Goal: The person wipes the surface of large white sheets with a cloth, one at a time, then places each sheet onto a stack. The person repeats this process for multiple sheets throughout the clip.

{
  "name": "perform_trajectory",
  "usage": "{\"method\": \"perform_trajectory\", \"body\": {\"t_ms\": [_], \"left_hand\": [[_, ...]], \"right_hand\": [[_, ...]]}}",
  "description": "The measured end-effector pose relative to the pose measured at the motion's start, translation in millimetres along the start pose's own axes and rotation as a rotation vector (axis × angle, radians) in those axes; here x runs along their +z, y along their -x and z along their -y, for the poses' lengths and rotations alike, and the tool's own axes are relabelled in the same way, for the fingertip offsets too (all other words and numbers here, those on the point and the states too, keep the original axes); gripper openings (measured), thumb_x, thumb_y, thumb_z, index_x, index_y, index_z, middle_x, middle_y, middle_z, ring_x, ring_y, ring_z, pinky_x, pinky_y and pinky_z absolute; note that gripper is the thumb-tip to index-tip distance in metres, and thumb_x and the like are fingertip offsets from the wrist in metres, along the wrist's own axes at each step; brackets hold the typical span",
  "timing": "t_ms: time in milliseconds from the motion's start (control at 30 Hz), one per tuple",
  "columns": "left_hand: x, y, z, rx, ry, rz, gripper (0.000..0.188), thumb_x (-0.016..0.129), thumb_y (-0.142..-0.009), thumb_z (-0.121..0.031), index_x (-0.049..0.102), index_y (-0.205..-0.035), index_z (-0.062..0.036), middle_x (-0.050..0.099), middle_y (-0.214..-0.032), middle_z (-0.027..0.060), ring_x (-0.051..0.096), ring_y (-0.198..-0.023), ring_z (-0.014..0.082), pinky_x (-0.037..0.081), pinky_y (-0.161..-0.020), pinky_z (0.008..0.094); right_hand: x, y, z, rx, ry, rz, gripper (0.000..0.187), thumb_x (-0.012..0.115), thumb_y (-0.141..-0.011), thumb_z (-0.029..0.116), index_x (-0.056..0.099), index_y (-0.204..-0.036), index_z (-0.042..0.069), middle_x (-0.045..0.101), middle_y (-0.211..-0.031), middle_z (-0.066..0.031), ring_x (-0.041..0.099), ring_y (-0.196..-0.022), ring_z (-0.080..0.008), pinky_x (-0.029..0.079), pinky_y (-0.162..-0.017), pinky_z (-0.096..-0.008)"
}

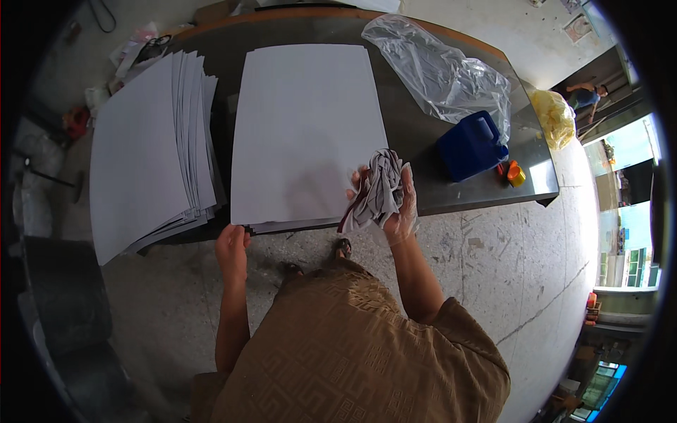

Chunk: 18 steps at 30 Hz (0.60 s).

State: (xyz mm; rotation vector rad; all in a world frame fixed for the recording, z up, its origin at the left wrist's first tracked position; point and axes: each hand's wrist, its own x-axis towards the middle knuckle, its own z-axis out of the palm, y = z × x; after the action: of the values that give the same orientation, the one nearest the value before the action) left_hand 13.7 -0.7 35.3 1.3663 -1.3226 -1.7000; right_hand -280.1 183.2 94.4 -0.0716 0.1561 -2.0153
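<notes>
In front of me, a stack of large white sheets (303,120) lies on the dark tabletop. My left hand (231,250) is bare and closed at the stack's near left corner, its fingers pinching the edge of the top sheet. A thin clear plastic glove covers my right hand (402,211), which grips a crumpled grey cloth (381,187) with a dark red edge. That hand is over the near right corner of the stack; whether the cloth touches the paper I cannot tell. Shadows fall on the top sheet.
A second, fanned stack of white sheets (137,155) overhangs the table's left end. On the right are a blue jerrycan (469,148), an orange and yellow roll (516,174) and clear plastic film (437,67). Beyond the table sit a yellow bag (553,118) and a person (587,95).
</notes>
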Motion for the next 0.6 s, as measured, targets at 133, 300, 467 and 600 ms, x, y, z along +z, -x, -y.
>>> {"method": "perform_trajectory", "body": {"t_ms": [133, 300, 467, 600], "left_hand": [[16, 15, -19, 0.058, 0.040, -0.096, 0.035, 0.061, -0.098, -0.019, 0.060, -0.120, 0.0086, 0.067, -0.099, 0.0114, 0.065, -0.085, 0.0151, 0.056, -0.072, 0.0284], [26, 17, -29, 0.112, 0.010, -0.057, 0.029, 0.060, -0.097, -0.016, 0.061, -0.111, 0.0094, 0.067, -0.097, 0.0137, 0.067, -0.082, 0.0173, 0.058, -0.070, 0.0303], [38, 22, -30, 0.006, 0.012, -0.124, 0.024, 0.059, -0.096, -0.015, 0.060, -0.105, 0.0069, 0.067, -0.099, 0.0146, 0.067, -0.084, 0.0193, 0.058, -0.068, 0.0314], [47, 30, -32, -0.043, 0.021, -0.167, 0.045, 0.062, -0.094, -0.014, 0.047, -0.129, 0.0087, 0.062, -0.109, 0.0171, 0.065, -0.096, 0.0223, 0.059, -0.070, 0.0341]], "right_hand": [[-8, -1, 20, 0.070, -0.016, -0.081, 0.065, 0.053, -0.096, 0.056, 0.057, -0.125, -0.003, 0.060, -0.123, -0.0214, 0.060, -0.111, -0.0396, 0.052, -0.095, -0.0543], [-60, 4, 54, 0.131, 0.160, -0.143, 0.062, 0.051, -0.098, 0.052, 0.057, -0.125, -0.003, 0.064, -0.113, -0.0221, 0.066, -0.094, -0.0344, 0.055, -0.086, -0.0436], [-69, 8, 49, 0.126, 0.251, -0.220, 0.059, 0.050, -0.099, 0.052, 0.058, -0.125, 0.000, 0.066, -0.108, -0.0188, 0.065, -0.090, -0.0310, 0.056, -0.080, -0.0399], [-64, 6, 40, 0.081, 0.304, -0.270, 0.059, 0.050, -0.100, 0.051, 0.056, -0.129, 0.000, 0.065, -0.108, -0.0182, 0.064, -0.089, -0.0284, 0.056, -0.075, -0.0375]]}}
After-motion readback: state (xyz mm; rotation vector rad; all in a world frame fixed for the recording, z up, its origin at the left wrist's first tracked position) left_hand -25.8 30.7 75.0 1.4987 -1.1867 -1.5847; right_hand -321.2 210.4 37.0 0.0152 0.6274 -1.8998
